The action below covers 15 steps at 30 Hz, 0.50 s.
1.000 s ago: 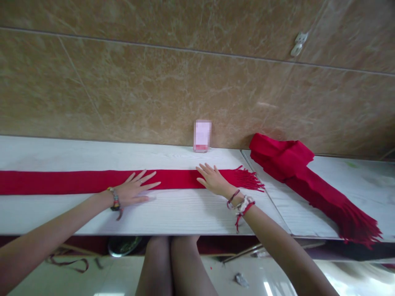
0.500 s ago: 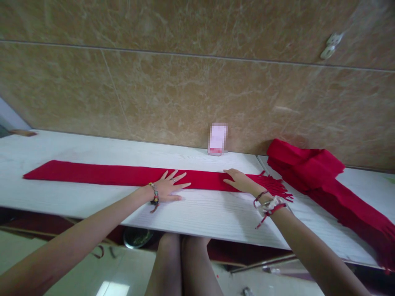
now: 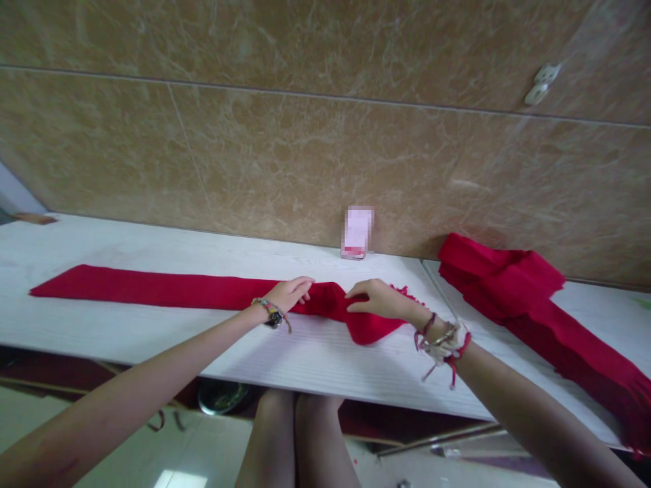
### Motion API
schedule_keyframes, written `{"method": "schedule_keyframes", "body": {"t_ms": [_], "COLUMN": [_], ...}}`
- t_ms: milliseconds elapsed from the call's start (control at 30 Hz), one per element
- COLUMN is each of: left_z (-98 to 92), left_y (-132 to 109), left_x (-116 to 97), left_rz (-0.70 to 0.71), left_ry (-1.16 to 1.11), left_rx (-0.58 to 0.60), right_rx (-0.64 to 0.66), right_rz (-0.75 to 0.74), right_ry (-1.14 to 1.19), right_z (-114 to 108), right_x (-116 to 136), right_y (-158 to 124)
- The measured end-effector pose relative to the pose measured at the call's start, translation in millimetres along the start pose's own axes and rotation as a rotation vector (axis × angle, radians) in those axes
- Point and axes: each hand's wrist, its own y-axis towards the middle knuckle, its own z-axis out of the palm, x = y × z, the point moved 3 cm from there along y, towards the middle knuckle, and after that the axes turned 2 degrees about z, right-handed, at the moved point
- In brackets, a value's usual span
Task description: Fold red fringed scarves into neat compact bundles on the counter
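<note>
A long red scarf (image 3: 167, 288) lies stretched from left to right on the white tabletop, flat along its left part. Its right part is puckered and turned over, with a loose fold drooping towards the front edge. My left hand (image 3: 291, 293) is closed on the scarf near its middle, fingers bent into the cloth. A little to the right, my right hand (image 3: 379, 298) grips the turned-over part, its fingers curled round the fabric. Behind the right hand some fringe shows; the rest is hidden by hand and cloth.
A second red scarf (image 3: 523, 298) lies loosely folded at the right, its fringe hanging near the front edge. A blurred-out pink phone-like object (image 3: 357, 232) leans against the marbled wall (image 3: 285, 163). Below the white table (image 3: 285, 362) a round metal bowl (image 3: 222, 396) shows.
Both hands were lying spread on the flat scarf; now their fingers are curled into it. The scarf's right end has been lifted and folded leftwards, and its fringe has moved left.
</note>
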Motion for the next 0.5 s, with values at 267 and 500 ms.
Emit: {"method": "schedule_keyframes", "body": {"t_ms": [267,500], "left_z": [12.7,23.7], "left_y": [-2,15], "left_x": [-24,-33], "left_rz": [-0.032,0.036], "left_ry": [-0.225,-0.140], "left_rx": [0.089,0.068], "right_rx": [0.167,0.127], "right_rz": [-0.122,-0.089], "right_ry": [0.237,0.272], "right_z": [3,-7], "right_x": [9,-2], "right_y": [-3,-9]}}
